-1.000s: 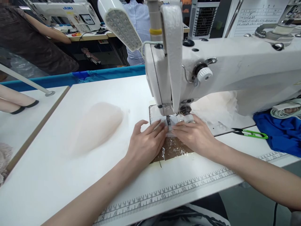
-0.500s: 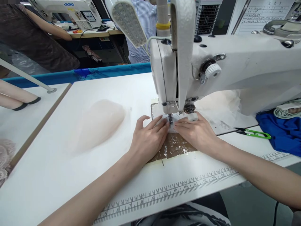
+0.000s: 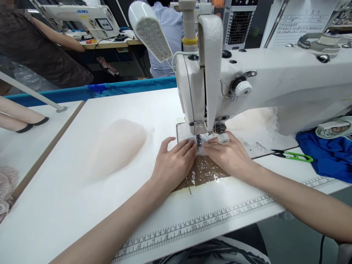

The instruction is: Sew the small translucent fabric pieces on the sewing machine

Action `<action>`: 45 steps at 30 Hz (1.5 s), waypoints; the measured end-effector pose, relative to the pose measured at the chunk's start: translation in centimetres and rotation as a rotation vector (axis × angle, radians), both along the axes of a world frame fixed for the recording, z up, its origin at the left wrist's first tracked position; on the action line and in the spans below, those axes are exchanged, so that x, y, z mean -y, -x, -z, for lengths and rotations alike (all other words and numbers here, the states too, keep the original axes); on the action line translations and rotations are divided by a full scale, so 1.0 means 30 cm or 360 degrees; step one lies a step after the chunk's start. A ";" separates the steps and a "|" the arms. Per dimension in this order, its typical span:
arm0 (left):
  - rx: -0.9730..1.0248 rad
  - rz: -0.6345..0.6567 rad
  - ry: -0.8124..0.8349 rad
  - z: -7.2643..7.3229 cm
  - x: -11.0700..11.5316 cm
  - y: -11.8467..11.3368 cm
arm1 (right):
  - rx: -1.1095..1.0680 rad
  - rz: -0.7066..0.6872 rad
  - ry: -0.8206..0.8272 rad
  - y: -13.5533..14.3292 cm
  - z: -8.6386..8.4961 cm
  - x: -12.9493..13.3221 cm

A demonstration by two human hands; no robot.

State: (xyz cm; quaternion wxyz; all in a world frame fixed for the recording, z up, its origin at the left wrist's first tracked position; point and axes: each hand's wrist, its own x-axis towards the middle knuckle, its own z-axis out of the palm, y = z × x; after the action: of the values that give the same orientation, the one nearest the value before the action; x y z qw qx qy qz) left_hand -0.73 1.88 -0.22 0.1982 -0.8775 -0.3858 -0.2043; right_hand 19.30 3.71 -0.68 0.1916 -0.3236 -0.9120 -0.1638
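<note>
A small piece of sheer white fabric (image 3: pixel 202 151) lies under the presser foot (image 3: pixel 198 140) of a white sewing machine (image 3: pixel 189 91). My left hand (image 3: pixel 176 159) rests palm down to the left of the foot, fingers laid flat with their tips on the fabric and the thumb stretched apart. From the right, my right hand (image 3: pixel 229 154) reaches in, its outstretched fingertips pressing the fabric beside the foot; its thumb is hidden. Farther left on the white table (image 3: pixel 63 205), a pale beige sheer cup-shaped piece (image 3: pixel 121 148) lies on its own.
Green-handled thread snips (image 3: pixel 297 156) and blue cloth (image 3: pixel 330 154) lie to the right. More sheer fabric (image 3: pixel 255 123) sits under the machine arm. A printed ruler (image 3: pixel 192 229) runs along the front edge. A lamp (image 3: pixel 151 31) hangs near the machine head. Two other people are beyond the table.
The camera view has shifted slightly, so the machine and background sit a little lower. Both hands stay in place at the presser foot.
</note>
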 end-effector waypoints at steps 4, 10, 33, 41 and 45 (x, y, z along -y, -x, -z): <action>-0.0101 -0.0047 -0.0147 -0.025 0.023 -0.014 | -0.0066 0.0010 0.0051 0.001 -0.012 0.010; -0.0025 0.0017 -0.0138 -0.069 0.031 0.003 | -0.0179 -0.0116 0.0140 0.010 -0.030 0.042; -0.0047 0.0198 0.0195 -0.006 0.002 0.015 | 0.0021 0.0161 0.0227 0.007 -0.025 0.029; -0.0144 0.0174 0.0188 -0.005 0.009 0.012 | -0.0015 0.0144 0.0246 0.005 -0.026 0.026; -0.0182 0.0191 0.0161 -0.011 0.009 0.011 | -0.0014 0.0148 0.0246 0.003 -0.029 0.027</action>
State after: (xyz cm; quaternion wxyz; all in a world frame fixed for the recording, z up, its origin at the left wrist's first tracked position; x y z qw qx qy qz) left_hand -1.06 1.61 0.13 0.1629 -0.9181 -0.3306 -0.1456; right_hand 19.20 2.91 0.18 0.1622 -0.3802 -0.9050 -0.1002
